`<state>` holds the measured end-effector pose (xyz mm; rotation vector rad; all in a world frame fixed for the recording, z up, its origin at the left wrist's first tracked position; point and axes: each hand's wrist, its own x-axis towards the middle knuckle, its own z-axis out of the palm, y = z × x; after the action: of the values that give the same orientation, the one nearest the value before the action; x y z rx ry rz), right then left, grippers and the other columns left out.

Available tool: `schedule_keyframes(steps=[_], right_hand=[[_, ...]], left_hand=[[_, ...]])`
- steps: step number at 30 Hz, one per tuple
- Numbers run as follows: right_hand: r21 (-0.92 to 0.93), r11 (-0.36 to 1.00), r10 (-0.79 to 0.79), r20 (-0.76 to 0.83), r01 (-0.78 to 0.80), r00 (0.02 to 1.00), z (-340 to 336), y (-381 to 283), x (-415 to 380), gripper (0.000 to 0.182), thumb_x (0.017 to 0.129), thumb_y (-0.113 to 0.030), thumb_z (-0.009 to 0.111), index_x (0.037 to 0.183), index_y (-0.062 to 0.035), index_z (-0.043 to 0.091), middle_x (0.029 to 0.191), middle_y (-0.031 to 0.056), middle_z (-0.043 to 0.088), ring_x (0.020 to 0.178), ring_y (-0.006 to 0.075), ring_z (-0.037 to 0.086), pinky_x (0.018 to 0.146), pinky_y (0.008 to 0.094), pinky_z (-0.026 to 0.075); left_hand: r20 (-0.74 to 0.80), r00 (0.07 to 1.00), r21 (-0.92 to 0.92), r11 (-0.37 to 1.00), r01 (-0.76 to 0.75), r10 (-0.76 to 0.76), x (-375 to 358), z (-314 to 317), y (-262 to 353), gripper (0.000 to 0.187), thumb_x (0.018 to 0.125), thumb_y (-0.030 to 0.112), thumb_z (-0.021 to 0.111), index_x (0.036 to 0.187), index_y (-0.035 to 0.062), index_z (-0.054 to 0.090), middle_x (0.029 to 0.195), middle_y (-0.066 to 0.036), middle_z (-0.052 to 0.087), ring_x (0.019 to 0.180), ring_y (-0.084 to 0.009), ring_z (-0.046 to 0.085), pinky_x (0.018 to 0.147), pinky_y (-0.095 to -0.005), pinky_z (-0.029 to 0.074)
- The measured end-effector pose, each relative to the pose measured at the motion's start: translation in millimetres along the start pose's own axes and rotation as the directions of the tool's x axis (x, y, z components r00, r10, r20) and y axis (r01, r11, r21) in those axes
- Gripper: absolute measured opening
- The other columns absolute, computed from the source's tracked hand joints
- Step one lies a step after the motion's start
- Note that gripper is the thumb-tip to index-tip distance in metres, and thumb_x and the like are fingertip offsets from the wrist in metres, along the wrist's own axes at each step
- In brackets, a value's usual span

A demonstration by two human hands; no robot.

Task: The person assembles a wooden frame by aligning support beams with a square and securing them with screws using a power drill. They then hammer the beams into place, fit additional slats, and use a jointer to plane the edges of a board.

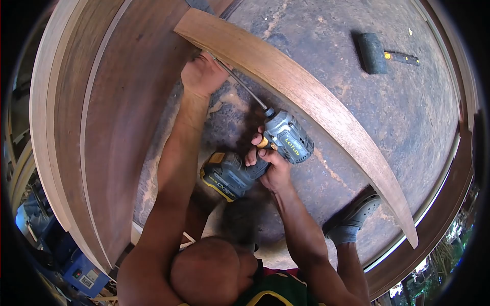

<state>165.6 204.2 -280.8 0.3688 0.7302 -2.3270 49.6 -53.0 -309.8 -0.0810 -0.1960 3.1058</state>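
My right hand (275,171) is wrapped round the grip of a grey and black cordless impact driver (288,135) marked LOTUS. Its battery (224,176) has yellow trim and lies toward my left forearm. A long thin metal bit (240,84) runs from the driver up to the end of a curved wooden board (306,84). There my left hand (204,74) is closed close to the bit's tip, against the board's underside. Its fingertips are partly hidden, so whatever they pinch cannot be made out.
A black rubber mallet (373,53) lies on the stained grey surface (326,25) at upper right. Tall curved wooden panelling (122,97) rises on the left. A foot in a grey clog (360,211) is under the board's lower end. A blue box (87,275) stands at lower left.
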Motion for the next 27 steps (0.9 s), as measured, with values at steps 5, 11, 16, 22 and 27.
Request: schedule_keyframes(steps=[5,11,16,22,27], right_hand=[[0.048,0.999,0.005,-0.002,-0.005,1.0,11,5,-4,0.057,0.077,-0.002,0.054,0.133,-0.0009,0.045,0.108,0.0095,0.06,0.068,0.0219,0.058,0.067,0.0408,0.051],[0.069,0.997,-0.017,-0.001,0.017,1.0,11,9,-3,0.056,0.078,-0.002,0.054,0.133,-0.0015,0.046,0.108,0.0089,0.061,0.069,0.0214,0.059,0.069,0.0406,0.051],[0.029,0.999,-0.035,-0.023,0.035,0.999,15,9,-7,0.055,0.078,-0.001,0.055,0.132,-0.0016,0.047,0.109,0.0087,0.062,0.07,0.021,0.058,0.069,0.0402,0.051],[-0.037,0.998,-0.059,-0.058,0.057,0.997,13,8,-8,0.056,0.077,0.001,0.055,0.132,-0.0008,0.047,0.107,0.0091,0.062,0.071,0.0213,0.059,0.069,0.0397,0.051],[-0.041,0.998,-0.043,-0.075,0.04,0.996,17,4,-8,0.056,0.076,0.002,0.054,0.131,-0.0005,0.047,0.106,0.0092,0.061,0.072,0.0217,0.059,0.07,0.0394,0.051]], left_hand=[[-0.216,0.963,0.244,0.964,-0.107,0.161,0,0,3,0.045,0.099,0.042,0.047,0.126,0.0073,0.056,0.132,-0.003,0.058,0.126,-0.0223,0.049,0.11,-0.0452,0.035],[-0.152,0.987,0.129,0.991,-0.04,0.059,1,-5,10,0.044,0.099,0.042,0.045,0.125,0.0081,0.057,0.13,-0.002,0.06,0.124,-0.0215,0.05,0.11,-0.0447,0.035],[-0.145,0.985,0.227,0.972,-0.059,0.094,2,4,1,0.043,0.1,0.042,0.043,0.123,0.009,0.057,0.13,-0.003,0.06,0.123,-0.0223,0.051,0.109,-0.0453,0.035],[-0.16,0.983,0.199,0.978,-0.06,0.093,1,-2,4,0.042,0.1,0.041,0.042,0.123,0.0102,0.058,0.131,-0.002,0.06,0.125,-0.0232,0.051,0.11,-0.0455,0.033],[-0.239,0.956,0.256,0.961,-0.109,0.172,2,5,-2,0.041,0.1,0.042,0.043,0.122,0.0112,0.059,0.127,-0.001,0.062,0.124,-0.022,0.053,0.108,-0.0453,0.034]])
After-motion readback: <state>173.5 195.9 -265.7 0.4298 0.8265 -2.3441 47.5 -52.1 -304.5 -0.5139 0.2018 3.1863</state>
